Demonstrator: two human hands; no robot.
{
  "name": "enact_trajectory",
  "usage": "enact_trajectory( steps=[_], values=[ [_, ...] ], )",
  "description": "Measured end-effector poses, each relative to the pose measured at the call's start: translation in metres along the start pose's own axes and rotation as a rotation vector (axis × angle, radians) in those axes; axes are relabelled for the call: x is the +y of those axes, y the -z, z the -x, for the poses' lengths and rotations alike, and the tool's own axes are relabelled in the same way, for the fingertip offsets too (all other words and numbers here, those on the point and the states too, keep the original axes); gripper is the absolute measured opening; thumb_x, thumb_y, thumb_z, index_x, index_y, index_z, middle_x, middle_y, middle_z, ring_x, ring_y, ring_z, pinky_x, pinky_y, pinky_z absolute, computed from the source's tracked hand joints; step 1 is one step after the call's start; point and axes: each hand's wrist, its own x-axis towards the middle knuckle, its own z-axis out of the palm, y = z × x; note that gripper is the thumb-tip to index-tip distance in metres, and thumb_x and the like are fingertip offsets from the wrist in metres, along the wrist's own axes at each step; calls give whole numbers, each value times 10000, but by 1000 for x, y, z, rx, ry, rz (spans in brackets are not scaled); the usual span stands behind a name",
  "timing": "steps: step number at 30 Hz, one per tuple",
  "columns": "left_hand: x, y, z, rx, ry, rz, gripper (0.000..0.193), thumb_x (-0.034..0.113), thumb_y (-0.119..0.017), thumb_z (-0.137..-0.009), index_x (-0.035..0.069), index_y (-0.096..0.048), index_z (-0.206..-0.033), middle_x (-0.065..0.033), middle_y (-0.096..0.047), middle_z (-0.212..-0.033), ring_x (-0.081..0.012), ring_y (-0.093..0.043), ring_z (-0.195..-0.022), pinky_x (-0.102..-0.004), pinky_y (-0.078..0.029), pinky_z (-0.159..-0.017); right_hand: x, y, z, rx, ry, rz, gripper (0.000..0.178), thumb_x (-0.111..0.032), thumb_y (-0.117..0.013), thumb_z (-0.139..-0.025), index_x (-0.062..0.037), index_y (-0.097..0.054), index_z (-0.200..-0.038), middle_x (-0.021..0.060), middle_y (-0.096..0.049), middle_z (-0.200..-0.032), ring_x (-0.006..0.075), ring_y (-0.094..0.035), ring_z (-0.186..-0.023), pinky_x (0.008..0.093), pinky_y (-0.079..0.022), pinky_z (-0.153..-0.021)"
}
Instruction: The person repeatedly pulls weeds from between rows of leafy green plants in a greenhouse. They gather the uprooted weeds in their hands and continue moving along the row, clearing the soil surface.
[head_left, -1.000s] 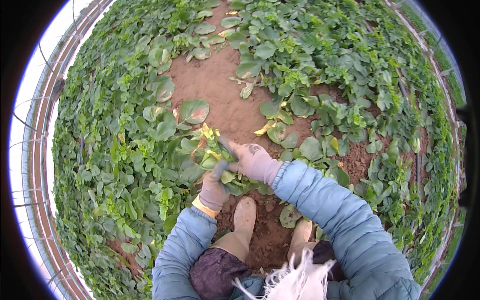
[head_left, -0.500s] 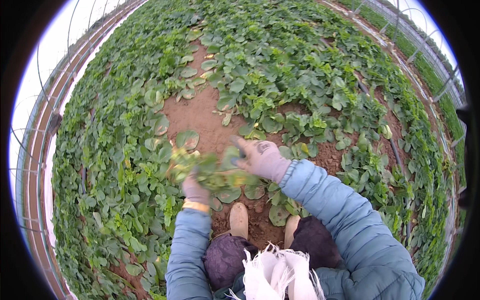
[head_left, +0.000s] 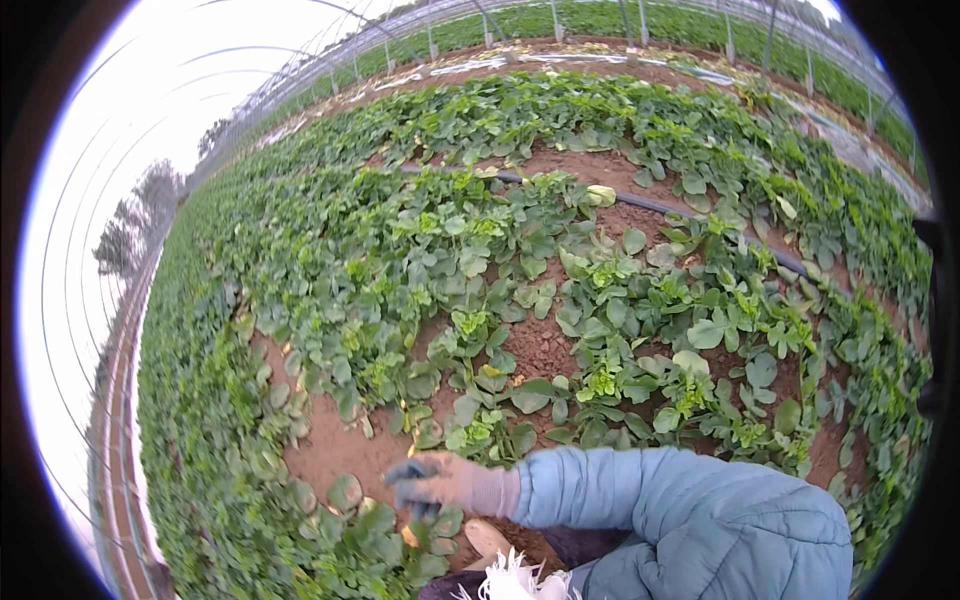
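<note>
My right hand (head_left: 435,483), in a pale glove with dark blue-grey fingertips, hangs over a bare patch of reddish soil (head_left: 345,440). Its fingers are bent and apart, slightly blurred, and I see nothing held in them. Closest to it are low leafy green plants (head_left: 375,530) with round leaves, some spotted brown. My left hand does not show. The right arm's padded blue sleeve (head_left: 590,490) reaches in from the lower right.
Rows of the same leafy crop spread around me. A black irrigation pipe (head_left: 650,203) crosses the soil, with a pale yellowish leaf (head_left: 601,196) beside it. Metal tunnel hoops and posts (head_left: 643,25) line the far edge. My light boot (head_left: 487,538) stands on the soil.
My view has swung to the right. Half a second ago both hands were at a bunch of leafy stems; now the right hand is free of it and the left is out of sight.
</note>
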Motion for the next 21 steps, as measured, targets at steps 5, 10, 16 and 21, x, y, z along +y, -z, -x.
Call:
enact_trajectory(
  steps=[5,10,16,21],
  values=[
    [44,-136,85,-358,-113,-96,528,286,-515,-979,4,-326,-1383,-191,-376,-1369,-323,-369,-1257,-401,-317,-1075,21,7,10,-14,133,-162,368,-160,-664,-904,-44,-553,-1235,24,-631,-882,81,-595,-671,237,-510,-598],
    [113,-313,226,-1022,-368,-136,584,282,-504,-988,0,-248,-1431,-216,-298,-1436,-340,-298,-1327,-412,-263,-1125,36,20,-12,59,332,-161,343,-151,-607,-948,-28,-533,-1260,16,-621,-944,88,-590,-759,247,-508,-687],
    [166,-535,457,-1806,-411,88,656,277,-490,-1000,-4,-154,-1488,-245,-205,-1517,-361,-212,-1412,-426,-199,-1185,41,31,-33,173,281,-57,336,-131,-627,-926,-26,-550,-1237,14,-610,-959,101,-599,-743,271,-514,-677],
    [130,-567,429,-1742,-290,80,667,323,-518,-988,-23,-239,-1486,-250,-203,-1549,-358,-204,-1448,-431,-184,-1212,20,54,-27,264,409,-71,259,-133,-603,-943,-57,-579,-1189,20,-642,-900,106,-617,-707,262,-523,-631]
  ],
)
